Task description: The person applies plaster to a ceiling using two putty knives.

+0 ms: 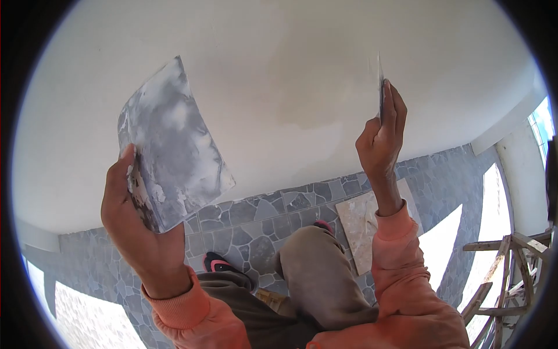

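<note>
Wall: I take as landmark the smooth off-white wall (232,52); a darker beige patch (308,81) shows on it, between the two hands in my view.
Left hand: I see the left hand (136,232) closed around one edge of a broad grey metal sheet with white smears (174,134). The thumb is on top; the other fingers are hidden, so I judge they support it from below.
Grey sheet: It is in front of the wall, tilted, its smeared face toward my camera. I think it is held so to show this face and leave it free of fingers.
Right hand: The right hand (381,139) grips a thin dark flat blade (381,93), also before the wall.
Blade: I see it almost edge-on, pointing toward the wall; whether it touches, I cannot tell. The hold near its lower end probably leaves the tip free.
Floor: Grey stone-patterned paving (250,215) meets the foot of the wall. A pale flat square board (356,224) lies on it, near the wall, perhaps to be within reach.
Wood: A rough brown wooden frame (503,285) stands farther out from the wall, apart from both tools.
</note>
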{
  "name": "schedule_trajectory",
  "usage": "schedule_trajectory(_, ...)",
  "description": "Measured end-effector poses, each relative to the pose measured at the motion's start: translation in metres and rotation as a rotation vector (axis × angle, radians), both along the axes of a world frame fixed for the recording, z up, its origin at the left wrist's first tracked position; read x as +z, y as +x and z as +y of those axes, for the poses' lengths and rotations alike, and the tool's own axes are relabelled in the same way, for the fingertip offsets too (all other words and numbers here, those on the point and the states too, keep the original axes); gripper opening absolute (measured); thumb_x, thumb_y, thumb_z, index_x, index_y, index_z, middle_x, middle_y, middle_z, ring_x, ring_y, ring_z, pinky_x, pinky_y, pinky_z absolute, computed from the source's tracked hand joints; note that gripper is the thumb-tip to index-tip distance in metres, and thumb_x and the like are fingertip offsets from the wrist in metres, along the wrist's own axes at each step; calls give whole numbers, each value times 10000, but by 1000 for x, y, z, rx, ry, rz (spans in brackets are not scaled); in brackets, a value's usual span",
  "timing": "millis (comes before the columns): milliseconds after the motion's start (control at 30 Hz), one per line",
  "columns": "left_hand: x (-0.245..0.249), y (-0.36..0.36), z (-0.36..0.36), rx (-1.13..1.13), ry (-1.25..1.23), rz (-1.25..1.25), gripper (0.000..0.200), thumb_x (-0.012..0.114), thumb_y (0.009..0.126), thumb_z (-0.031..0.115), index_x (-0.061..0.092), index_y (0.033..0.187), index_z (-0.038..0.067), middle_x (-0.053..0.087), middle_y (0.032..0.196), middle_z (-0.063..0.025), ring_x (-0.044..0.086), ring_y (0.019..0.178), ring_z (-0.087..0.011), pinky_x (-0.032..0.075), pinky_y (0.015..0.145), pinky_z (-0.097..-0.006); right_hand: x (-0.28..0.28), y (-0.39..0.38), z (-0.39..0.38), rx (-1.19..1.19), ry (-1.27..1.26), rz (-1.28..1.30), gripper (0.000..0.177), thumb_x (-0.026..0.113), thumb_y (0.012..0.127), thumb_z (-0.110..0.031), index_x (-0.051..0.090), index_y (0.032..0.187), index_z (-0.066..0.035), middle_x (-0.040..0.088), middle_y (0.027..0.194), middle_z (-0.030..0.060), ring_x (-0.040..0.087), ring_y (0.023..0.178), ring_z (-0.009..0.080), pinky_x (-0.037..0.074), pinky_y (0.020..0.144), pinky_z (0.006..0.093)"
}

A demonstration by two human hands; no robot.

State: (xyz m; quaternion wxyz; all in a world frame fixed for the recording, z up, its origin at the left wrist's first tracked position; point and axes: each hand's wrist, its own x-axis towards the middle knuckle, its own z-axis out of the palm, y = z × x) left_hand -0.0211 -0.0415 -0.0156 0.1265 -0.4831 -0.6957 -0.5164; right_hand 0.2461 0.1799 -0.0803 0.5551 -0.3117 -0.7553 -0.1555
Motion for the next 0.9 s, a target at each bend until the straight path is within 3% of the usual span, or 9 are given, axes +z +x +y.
schedule_trajectory(133,5,-1,1,-3,8,-9,556,815,721,70,601,1220,-49,658,1057,-105,627,1032,-192,476,963,-303,-1,2,32,-104,26,-41,712,481,760,159,423,1455,18,469,1375,223,485,1262,383,431,1039,479)
schedule_trajectory(267,7,1,0,30,-28,106,571,819,718,71,595,1230,-49,656,1054,-115,627,1036,-205,476,962,-312,-43,-26,36,-158,37,-78,770,589,730,99,413,1472,-1,382,1441,212,415,1296,396,341,1072,533)
schedule_trajectory(367,2,-1,1,22,-3,118,579,817,720,84,589,1235,-51,657,1052,-124,634,1028,-222,480,951,-322,-85,-50,25,-132,59,-93,670,598,785,59,463,1438,-6,389,1446,213,428,1289,385,349,1055,555)
schedule_trajectory(467,4,-2,1,29,-44,243,550,714,734,-6,601,1272,-1,692,1064,-153,684,992,-265,505,935,-349,-121,-58,6,-33,41,-188,596,574,838,53,482,1423,-15,422,1428,206,472,1268,370,376,1035,554)
schedule_trajectory(600,2,-1,2,19,-38,209,561,724,729,28,591,1272,-15,679,1066,-155,668,1002,-262,494,939,-352,-102,-37,-24,244,-99,-121,611,530,817,87,472,1419,0,459,1388,221,507,1233,385,403,1042,543)
schedule_trajectory(667,2,-1,3,6,-30,192,589,788,722,93,584,1261,-33,664,1062,-152,649,1025,-248,485,946,-340,-72,-21,-25,122,-109,19,661,466,774,132,424,1430,58,450,1386,241,506,1226,408,434,1041,504)
schedule_trajectory(800,4,-1,1,-2,-31,198,598,806,731,111,577,1262,-42,657,1077,-146,636,1045,-236,481,956,-340,-41,10,18,-126,-358,352,574,392,868,104,375,1441,87,418,1376,247,494,1186,394,465,982,441)
schedule_trajectory(900,4,1,1,2,-25,129,587,800,740,97,575,1264,-45,654,1088,-140,630,1057,-226,480,963,-341,-47,7,44,-169,-209,288,616,409,839,121,365,1452,79,394,1388,245,464,1190,395,441,994,465)
